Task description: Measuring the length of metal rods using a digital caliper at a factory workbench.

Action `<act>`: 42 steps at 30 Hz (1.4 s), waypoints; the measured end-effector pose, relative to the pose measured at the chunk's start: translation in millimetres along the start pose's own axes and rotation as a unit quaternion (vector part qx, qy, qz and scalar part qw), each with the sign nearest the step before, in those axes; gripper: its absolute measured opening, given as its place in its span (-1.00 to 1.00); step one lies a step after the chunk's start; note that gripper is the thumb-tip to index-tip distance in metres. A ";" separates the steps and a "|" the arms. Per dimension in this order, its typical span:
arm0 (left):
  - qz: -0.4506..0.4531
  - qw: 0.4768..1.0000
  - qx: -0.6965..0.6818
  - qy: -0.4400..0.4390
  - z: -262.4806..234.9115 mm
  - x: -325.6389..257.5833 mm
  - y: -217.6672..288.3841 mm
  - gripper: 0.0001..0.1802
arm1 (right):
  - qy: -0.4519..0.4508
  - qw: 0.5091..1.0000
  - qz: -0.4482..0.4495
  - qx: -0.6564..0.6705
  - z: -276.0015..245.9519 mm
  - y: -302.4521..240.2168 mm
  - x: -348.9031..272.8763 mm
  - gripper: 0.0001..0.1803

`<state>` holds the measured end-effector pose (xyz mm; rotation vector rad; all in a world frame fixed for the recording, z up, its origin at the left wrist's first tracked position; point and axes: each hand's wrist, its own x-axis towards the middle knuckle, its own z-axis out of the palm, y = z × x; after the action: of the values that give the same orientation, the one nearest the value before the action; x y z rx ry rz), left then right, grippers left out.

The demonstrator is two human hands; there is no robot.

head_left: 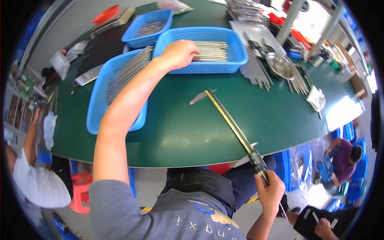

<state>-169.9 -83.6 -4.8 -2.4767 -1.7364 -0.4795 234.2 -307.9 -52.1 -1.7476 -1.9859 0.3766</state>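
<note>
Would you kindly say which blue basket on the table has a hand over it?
The rightmost blue basket: it has the left hand, the leftmost basket only a forearm, the small basket neither.

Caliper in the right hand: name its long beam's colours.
Yellow and black on the caliper's long beam, best seen in the head view.

The baskets (pixel 208 68) are blue, the table (pixel 172 120) green, the caliper (pixel 236 130) yellow and black.
</note>
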 end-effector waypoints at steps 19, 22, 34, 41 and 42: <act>-0.160 0.986 0.039 0.041 -58.2 -171.1 -27.6 -0.85 | -0.015 1.000 0.004 0.012 -1.0 2.1 9.5 -0.68; -0.164 0.985 0.008 0.056 -65.5 -185.0 -33.3 -0.85 | 0.000 0.999 0.019 0.031 2.1 -4.1 10.4 -0.68; 0.346 0.911 -0.018 0.224 -14.9 -116.6 145.8 -0.76 | -0.018 0.999 0.026 -0.001 -8.6 -1.7 4.8 -0.66; 0.359 0.908 -0.077 0.203 42.8 -123.8 156.6 -0.76 | -0.016 1.000 0.021 0.006 -6.8 -3.6 5.5 -0.66; 0.357 0.908 -0.079 0.204 45.8 -124.5 156.2 -0.76 | -0.013 1.000 0.012 -0.003 -7.1 -2.9 5.5 -0.64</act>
<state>-53.9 -240.5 -67.5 -2.6166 -0.5928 -0.9718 234.9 -303.6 -43.7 -1.7817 -1.9877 0.4039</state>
